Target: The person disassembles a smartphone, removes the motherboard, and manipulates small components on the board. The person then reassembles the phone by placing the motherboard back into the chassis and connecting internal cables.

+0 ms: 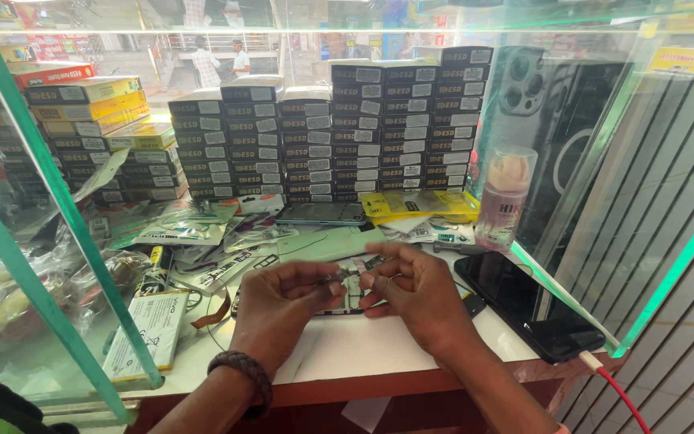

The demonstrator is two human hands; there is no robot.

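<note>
Head view: small metallic part point(349, 276) between hands point(351, 299).

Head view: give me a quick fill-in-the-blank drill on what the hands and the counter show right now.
1. The left hand and the right hand pinch a small part between their ____.
2. A braided band sits on the ____ wrist.
3. The black phone with the red cable lies to the ____ of the hands.
4. Behind the hands, dark boxes stand in ____.

Missing words: fingertips; left; right; stacks
</note>
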